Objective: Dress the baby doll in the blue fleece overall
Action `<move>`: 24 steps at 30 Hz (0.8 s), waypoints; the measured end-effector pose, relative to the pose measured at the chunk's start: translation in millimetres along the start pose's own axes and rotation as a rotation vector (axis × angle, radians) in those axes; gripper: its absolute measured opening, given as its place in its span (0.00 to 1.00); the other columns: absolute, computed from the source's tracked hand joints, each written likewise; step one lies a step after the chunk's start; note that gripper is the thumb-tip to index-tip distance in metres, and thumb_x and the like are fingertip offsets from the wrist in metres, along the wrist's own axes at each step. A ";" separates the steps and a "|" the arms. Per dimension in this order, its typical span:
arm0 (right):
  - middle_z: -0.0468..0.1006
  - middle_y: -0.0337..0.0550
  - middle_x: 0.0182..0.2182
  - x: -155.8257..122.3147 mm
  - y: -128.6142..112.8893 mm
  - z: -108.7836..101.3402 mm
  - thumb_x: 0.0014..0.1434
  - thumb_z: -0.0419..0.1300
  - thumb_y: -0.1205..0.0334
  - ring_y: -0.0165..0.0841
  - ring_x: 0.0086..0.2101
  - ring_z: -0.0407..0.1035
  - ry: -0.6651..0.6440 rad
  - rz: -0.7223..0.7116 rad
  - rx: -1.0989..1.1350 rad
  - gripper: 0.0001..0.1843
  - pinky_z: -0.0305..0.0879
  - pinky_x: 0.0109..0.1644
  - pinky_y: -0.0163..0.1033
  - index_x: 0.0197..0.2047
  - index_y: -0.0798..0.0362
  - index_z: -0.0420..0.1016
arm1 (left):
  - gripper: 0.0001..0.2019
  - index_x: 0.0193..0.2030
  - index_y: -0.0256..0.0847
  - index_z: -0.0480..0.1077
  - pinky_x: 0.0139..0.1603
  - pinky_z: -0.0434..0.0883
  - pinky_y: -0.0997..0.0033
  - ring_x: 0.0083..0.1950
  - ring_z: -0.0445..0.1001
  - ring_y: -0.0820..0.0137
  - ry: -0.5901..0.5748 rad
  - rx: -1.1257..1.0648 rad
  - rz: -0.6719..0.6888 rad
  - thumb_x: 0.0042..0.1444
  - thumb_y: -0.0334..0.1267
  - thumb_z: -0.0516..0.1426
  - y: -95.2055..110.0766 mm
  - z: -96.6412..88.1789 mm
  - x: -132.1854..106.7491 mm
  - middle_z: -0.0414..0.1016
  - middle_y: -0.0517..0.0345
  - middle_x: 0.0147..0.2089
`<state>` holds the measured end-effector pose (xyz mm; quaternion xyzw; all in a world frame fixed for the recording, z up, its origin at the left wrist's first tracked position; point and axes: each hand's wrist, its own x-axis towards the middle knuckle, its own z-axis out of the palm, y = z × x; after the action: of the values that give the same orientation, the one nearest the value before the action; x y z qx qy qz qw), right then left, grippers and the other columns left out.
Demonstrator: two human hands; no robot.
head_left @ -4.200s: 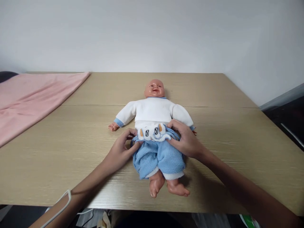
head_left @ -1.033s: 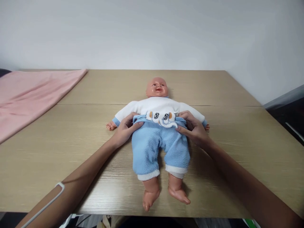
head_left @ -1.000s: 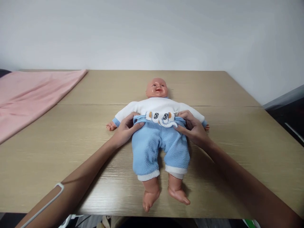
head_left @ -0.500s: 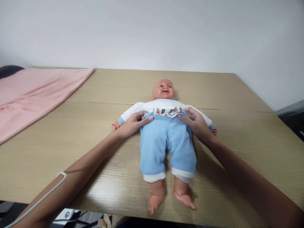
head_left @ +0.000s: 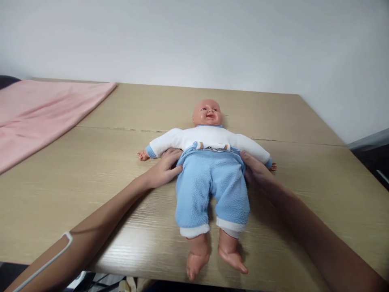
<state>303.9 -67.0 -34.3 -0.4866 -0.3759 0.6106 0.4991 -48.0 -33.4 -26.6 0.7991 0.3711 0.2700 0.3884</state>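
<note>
A baby doll point(head_left: 208, 113) lies on its back on the wooden table point(head_left: 91, 170), head away from me. It wears a white top and fluffy blue trousers point(head_left: 211, 186) that reach up to its chest. My left hand point(head_left: 164, 168) rests against the left side of the trousers at the doll's hip, fingers curled against the fabric. My right hand point(head_left: 257, 172) presses the right side at the waist, fingers tucked under the doll's sleeve. The doll's bare feet point toward me near the table's front edge.
A pink cloth point(head_left: 39, 113) is spread over the table's far left corner. A white wall rises behind the table. A dark surface point(head_left: 377, 154) shows past the table's right edge. A white cord runs along my left forearm.
The blue trousers have been pulled up from the doll's hips to its chest. My hands have slid from the waistband down to the trousers' sides.
</note>
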 end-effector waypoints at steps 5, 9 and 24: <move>0.90 0.39 0.50 -6.5 -1.0 11.4 0.58 0.81 0.33 0.45 0.56 0.83 0.019 0.010 0.069 0.29 0.83 0.60 0.47 0.53 0.41 0.85 | 0.18 0.45 0.44 0.75 0.58 0.71 0.60 0.48 0.70 0.59 0.152 -0.340 -0.100 0.75 0.57 0.61 2.9 10.7 1.2 0.73 0.57 0.43; 0.89 0.35 0.48 -5.5 -3.0 15.4 0.54 0.82 0.29 0.45 0.57 0.81 0.083 -0.044 0.014 0.31 0.79 0.66 0.47 0.49 0.40 0.84 | 0.20 0.47 0.45 0.76 0.49 0.71 0.65 0.45 0.71 0.64 0.280 -0.733 -0.191 0.71 0.60 0.68 8.3 28.3 2.8 0.74 0.59 0.42; 0.82 0.36 0.38 6.9 -8.3 5.1 0.57 0.81 0.32 0.42 0.42 0.76 0.095 -0.168 -0.100 0.26 0.77 0.49 0.44 0.41 0.40 0.79 | 0.20 0.57 0.43 0.82 0.60 0.73 0.65 0.59 0.81 0.60 0.119 -0.794 -0.217 0.72 0.56 0.69 -4.6 21.3 8.4 0.85 0.52 0.58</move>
<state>300.9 -58.3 -26.7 -0.5061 -0.4211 0.5234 0.5409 -29.6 -33.6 -41.0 0.5264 0.3419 0.3954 0.6706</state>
